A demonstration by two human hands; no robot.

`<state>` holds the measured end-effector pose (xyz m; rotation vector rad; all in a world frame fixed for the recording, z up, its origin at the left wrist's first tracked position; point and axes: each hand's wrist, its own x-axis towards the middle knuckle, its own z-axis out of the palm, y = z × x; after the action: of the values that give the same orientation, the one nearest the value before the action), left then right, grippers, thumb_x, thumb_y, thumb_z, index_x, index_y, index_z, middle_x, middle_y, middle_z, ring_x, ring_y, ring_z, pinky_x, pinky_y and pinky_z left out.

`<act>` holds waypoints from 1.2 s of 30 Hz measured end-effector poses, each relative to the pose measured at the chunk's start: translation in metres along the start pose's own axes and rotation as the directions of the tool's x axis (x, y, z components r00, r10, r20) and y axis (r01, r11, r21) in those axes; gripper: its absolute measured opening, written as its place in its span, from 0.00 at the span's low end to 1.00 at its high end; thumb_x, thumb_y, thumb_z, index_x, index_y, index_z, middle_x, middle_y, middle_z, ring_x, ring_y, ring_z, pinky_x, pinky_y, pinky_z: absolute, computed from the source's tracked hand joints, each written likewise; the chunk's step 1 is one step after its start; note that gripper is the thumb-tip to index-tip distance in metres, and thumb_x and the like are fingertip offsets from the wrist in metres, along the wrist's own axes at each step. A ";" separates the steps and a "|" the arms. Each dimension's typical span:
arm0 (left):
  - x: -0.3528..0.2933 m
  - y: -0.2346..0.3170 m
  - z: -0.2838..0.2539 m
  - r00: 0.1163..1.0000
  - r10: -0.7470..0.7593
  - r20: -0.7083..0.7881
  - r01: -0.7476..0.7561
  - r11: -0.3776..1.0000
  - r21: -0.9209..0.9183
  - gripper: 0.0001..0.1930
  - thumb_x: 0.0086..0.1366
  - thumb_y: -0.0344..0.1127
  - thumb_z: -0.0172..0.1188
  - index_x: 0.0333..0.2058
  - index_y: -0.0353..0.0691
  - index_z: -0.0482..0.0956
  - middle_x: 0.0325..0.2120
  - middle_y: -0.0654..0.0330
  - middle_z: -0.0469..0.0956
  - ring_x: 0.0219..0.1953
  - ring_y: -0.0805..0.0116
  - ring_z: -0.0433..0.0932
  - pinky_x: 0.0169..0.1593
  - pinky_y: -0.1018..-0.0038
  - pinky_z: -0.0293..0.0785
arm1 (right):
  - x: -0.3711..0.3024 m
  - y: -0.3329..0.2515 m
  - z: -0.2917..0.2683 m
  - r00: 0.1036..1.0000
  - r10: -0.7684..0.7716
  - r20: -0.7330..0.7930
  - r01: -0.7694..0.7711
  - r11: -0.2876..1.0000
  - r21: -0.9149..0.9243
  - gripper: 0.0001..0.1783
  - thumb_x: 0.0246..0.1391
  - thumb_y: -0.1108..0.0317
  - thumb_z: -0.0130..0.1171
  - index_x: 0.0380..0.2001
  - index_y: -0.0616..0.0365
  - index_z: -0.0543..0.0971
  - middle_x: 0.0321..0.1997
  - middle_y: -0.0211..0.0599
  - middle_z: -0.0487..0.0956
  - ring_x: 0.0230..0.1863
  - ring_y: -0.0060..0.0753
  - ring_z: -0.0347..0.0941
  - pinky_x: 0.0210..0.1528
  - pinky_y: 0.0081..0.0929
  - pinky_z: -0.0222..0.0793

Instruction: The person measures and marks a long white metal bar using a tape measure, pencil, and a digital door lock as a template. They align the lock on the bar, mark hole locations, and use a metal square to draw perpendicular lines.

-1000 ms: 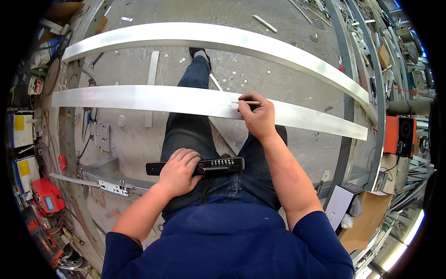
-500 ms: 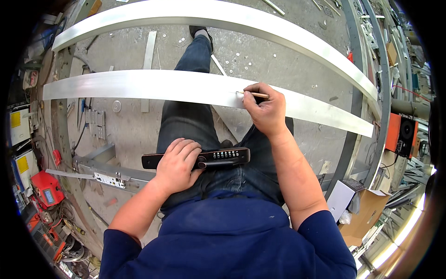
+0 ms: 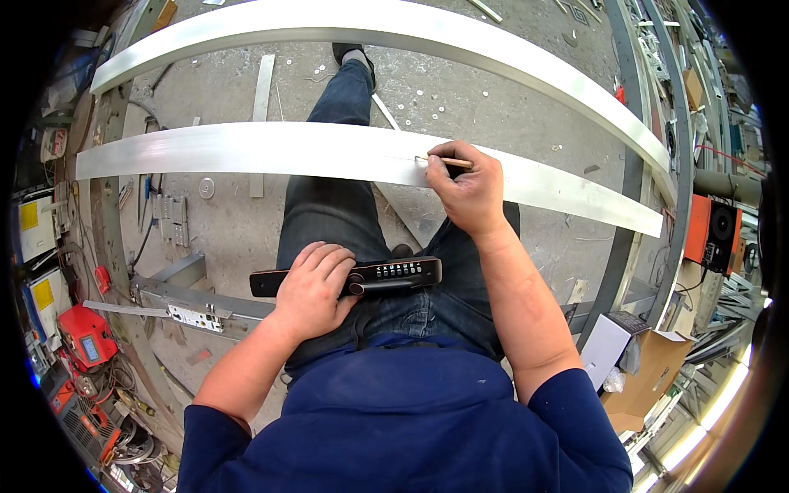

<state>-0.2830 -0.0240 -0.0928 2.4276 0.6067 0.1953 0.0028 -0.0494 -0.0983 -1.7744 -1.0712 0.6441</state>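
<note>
Between the fingers of my right hand [image 3: 467, 185] is a thin pencil [image 3: 448, 162], its tip touching the top face of a long silvery metal bar [image 3: 238, 149] that spans the view in front of me. A faint line shows near the tip. On my lap lies a black door lock [image 3: 394, 276] with a keypad and a lever handle. My left hand [image 3: 319, 283] is wrapped over its left part, which hides some of the lock. A second metal bar [image 3: 345, 18] runs beyond the first.
Side rails [image 3: 633, 189] carry the bars. At the left are a metal lock case [image 3: 196, 317] on a crossbar and a red device with a screen [image 3: 87, 337]. An opened cardboard box [image 3: 649, 374] and an orange-black machine [image 3: 712, 234] stand at the right.
The pencil tip and my right hand have shifted slightly left along the bar. My left hand stays on the lock.
</note>
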 end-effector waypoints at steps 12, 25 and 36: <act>0.002 0.001 -0.001 1.000 0.001 0.000 -0.001 1.000 -0.005 0.27 0.44 0.34 0.74 0.46 0.35 0.79 0.48 0.54 0.79 0.56 0.51 0.77 0.65 0.55 0.68 | 0.000 -0.003 -0.002 1.000 0.010 0.011 -0.010 1.000 -0.011 0.04 0.54 0.73 0.66 0.31 0.62 0.84 0.25 0.38 0.84 0.25 0.22 0.80 0.30 0.22 0.74; 0.005 0.002 -0.002 1.000 0.008 0.009 -0.008 1.000 -0.006 0.27 0.44 0.33 0.75 0.46 0.35 0.79 0.48 0.54 0.80 0.55 0.50 0.77 0.65 0.55 0.69 | -0.003 0.005 -0.005 1.000 0.015 0.003 -0.015 0.994 0.109 0.05 0.56 0.72 0.66 0.34 0.63 0.84 0.25 0.35 0.84 0.27 0.19 0.78 0.31 0.22 0.73; 0.004 0.015 -0.016 0.995 -0.076 0.066 0.076 0.997 -0.004 0.25 0.48 0.34 0.75 0.46 0.35 0.80 0.47 0.53 0.80 0.51 0.49 0.76 0.59 0.57 0.70 | -0.077 -0.022 -0.041 0.922 -0.270 0.278 0.295 0.954 -0.053 0.15 0.56 0.62 0.70 0.44 0.53 0.81 0.33 0.40 0.83 0.37 0.47 0.81 0.39 0.40 0.76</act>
<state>-0.2782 -0.0239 -0.0705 2.3896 0.6661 0.0855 -0.0104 -0.1309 -0.0629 -1.5955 -1.5341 0.6739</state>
